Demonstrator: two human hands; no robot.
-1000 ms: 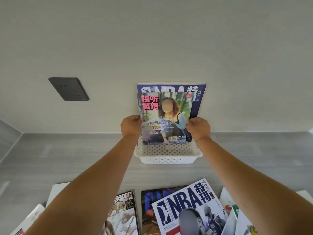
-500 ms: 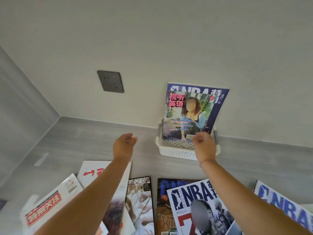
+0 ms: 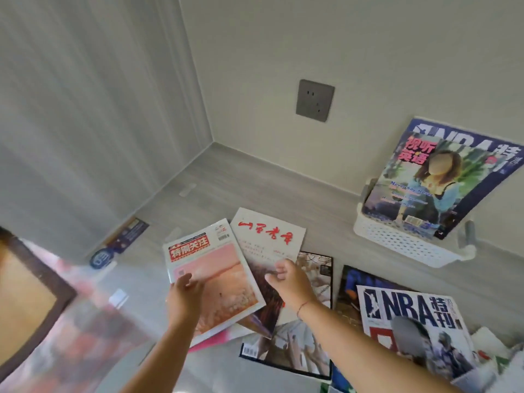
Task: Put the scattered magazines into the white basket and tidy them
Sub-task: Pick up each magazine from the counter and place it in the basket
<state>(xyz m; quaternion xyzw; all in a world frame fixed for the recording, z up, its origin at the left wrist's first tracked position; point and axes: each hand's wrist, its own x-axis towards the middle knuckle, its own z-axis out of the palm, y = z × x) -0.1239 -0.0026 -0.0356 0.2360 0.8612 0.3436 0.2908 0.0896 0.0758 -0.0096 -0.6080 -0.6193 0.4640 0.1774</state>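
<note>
The white basket (image 3: 397, 246) stands at the right against the wall. An English-learning magazine (image 3: 419, 185) stands upright in it, with an NBA magazine (image 3: 487, 150) behind. Scattered magazines lie flat on the grey surface: a pink-covered magazine (image 3: 218, 276), a white magazine with red brush writing (image 3: 269, 236), a dark magazine (image 3: 317, 269) and another NBA magazine (image 3: 408, 310). My left hand (image 3: 184, 299) hovers over the pink magazine's lower left edge with fingers spread. My right hand (image 3: 289, 279) is above the white magazine's lower edge, fingers loosely bent and holding nothing.
A grey wall socket (image 3: 314, 100) sits above the surface. A small dark-blue booklet (image 3: 124, 236) lies at the left by the side wall. A blurred framed picture (image 3: 28, 302) fills the lower left. More magazines overlap at the lower right edge.
Both hands have left the English magazine in the basket and swung down to the left over the scattered pile. The view has turned left with them.
</note>
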